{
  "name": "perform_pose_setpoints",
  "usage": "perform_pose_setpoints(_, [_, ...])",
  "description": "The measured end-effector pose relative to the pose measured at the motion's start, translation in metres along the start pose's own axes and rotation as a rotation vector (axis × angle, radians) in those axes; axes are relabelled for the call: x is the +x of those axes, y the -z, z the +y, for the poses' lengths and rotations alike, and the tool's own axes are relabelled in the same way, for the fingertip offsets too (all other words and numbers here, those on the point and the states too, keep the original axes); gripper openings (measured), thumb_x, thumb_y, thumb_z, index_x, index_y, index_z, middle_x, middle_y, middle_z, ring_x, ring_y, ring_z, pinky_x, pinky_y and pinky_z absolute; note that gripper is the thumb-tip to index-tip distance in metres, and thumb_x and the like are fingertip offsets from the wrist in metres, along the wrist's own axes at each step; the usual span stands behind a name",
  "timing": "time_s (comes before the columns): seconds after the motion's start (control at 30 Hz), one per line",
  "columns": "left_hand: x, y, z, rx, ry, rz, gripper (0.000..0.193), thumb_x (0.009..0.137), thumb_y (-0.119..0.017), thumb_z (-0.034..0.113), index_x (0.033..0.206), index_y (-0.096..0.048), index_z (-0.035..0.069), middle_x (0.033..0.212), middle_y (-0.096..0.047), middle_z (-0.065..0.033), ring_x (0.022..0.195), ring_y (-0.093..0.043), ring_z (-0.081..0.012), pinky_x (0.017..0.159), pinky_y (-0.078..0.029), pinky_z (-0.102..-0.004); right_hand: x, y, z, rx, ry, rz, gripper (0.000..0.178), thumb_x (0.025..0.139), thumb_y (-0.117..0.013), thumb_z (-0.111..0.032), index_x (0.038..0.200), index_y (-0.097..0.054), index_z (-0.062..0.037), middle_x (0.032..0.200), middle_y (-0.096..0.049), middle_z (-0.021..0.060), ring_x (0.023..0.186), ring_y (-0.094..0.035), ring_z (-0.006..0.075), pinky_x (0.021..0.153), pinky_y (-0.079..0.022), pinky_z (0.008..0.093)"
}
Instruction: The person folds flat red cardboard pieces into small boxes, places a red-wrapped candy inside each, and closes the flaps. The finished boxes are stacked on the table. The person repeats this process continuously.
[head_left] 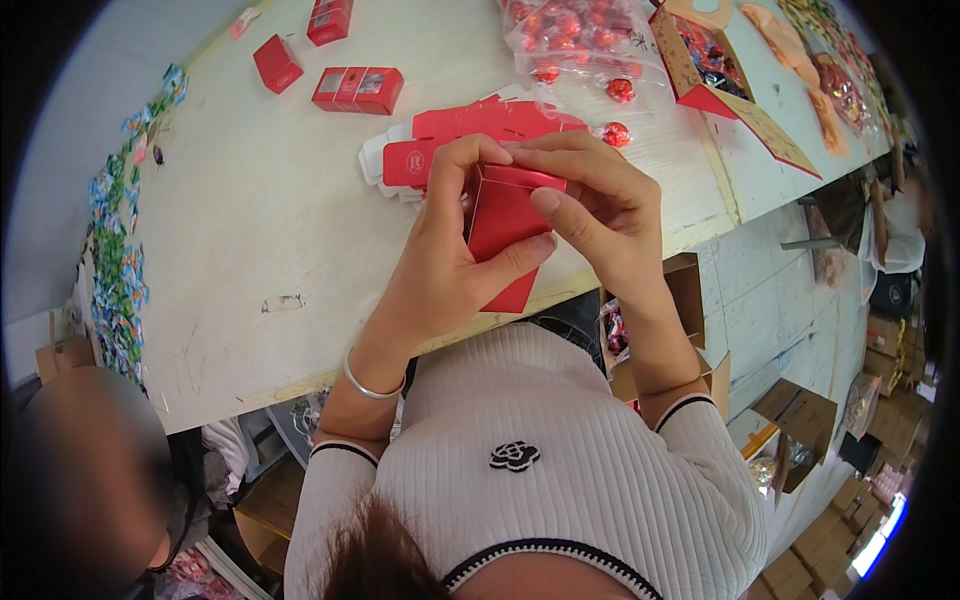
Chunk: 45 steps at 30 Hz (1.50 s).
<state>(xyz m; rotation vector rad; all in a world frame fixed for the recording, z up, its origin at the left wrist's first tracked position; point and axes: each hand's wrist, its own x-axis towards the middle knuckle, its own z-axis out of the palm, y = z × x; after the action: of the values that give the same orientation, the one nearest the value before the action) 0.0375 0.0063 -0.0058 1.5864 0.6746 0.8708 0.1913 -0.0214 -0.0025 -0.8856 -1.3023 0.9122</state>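
Between my two hands is a small red box [503, 220], tilted above the table's near edge. My left hand [455, 235] grips its left side, with the thumb across the front face. My right hand [600, 195] holds the upper right, its thumb at the top edge and its fingers curled over the back. Just beyond lies a stack of flat red and white box blanks [470, 125], partly hidden by my hands. Close to my right fingers rests a red foil-wrapped ball [616, 134].
Folded red boxes [358, 90] stand at the far left of the table. A clear bag of red foil balls [580, 35] lies at the back, beside an open box [700, 55]. Small wrapped packets [118, 260] line the left edge. Another person [95, 480] is at lower left.
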Motion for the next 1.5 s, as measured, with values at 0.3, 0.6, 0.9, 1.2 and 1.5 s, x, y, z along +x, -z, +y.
perform_pose_setpoints(0.3, [-0.002, -0.005, -0.005, -0.098, -0.091, 0.072, 0.046, 0.070, -0.069, 0.002, 0.102, -0.037, 0.008, 0.099, -0.043, -0.0047, 0.087, -0.047, -0.0115, 0.076, -0.044, -0.0253, -0.010, -0.006, 0.011, 0.025, 0.055, -0.041, 0.019, 0.080, -0.056, -0.001, 0.097, -0.062, 0.0011, 0.107, -0.055, 0.0144, 0.101, -0.054, 0.0239, 0.084, -0.043, 0.0318])
perform_pose_setpoints(0.6, [0.011, 0.051, -0.014, 0.246, -0.307, 0.390, 0.028, 0.072, -0.061, -0.003, 0.095, -0.047, 0.005, 0.113, -0.047, -0.0125, 0.098, -0.049, -0.0182, 0.081, -0.041, -0.0274, -0.005, 0.007, 0.023, 0.073, 0.033, 0.242, 0.030, 0.089, -0.047, -0.017, 0.111, -0.054, 0.0028, 0.118, -0.051, 0.0132, 0.109, -0.048, 0.0209, 0.091, -0.038, 0.0323])
perform_pose_setpoints(0.9, [0.099, 0.132, -0.080, 1.453, -0.467, 0.346, 0.021, 0.075, -0.061, 0.023, 0.092, -0.058, 0.010, 0.118, -0.047, -0.0075, 0.107, -0.045, -0.0275, 0.097, -0.019, -0.0516, -0.014, 0.053, 0.053, -0.779, 0.090, 0.122, 0.027, 0.073, -0.064, -0.009, 0.097, -0.058, 0.0017, 0.103, -0.056, 0.0169, 0.096, -0.054, 0.0299, 0.086, -0.041, 0.0351])
perform_pose_setpoints(1.2, [0.002, 0.040, -0.026, 0.629, -0.407, 0.039, 0.012, 0.070, -0.068, 0.012, 0.074, -0.058, 0.005, 0.081, -0.060, -0.0069, 0.078, -0.057, -0.0255, 0.073, -0.044, -0.0376, -0.022, 0.053, 0.047, -1.220, 0.208, -0.060, 0.028, 0.078, -0.058, -0.011, 0.102, -0.056, 0.0033, 0.104, -0.058, 0.0158, 0.098, -0.054, 0.0323, 0.091, -0.039, 0.0412])
perform_pose_setpoints(1.5, [-0.017, 0.011, -0.026, -0.719, 0.204, -0.012, 0.055, 0.083, -0.060, 0.024, 0.128, -0.037, 0.001, 0.127, -0.042, -0.0055, 0.116, -0.040, -0.0163, 0.097, -0.031, -0.0308, -0.008, -0.024, 0.016, 0.311, -0.553, 0.241, 0.024, 0.091, -0.047, -0.022, 0.088, -0.057, -0.0007, 0.076, -0.050, -0.0058, 0.070, -0.042, 0.0033, 0.060, -0.035, 0.0210])
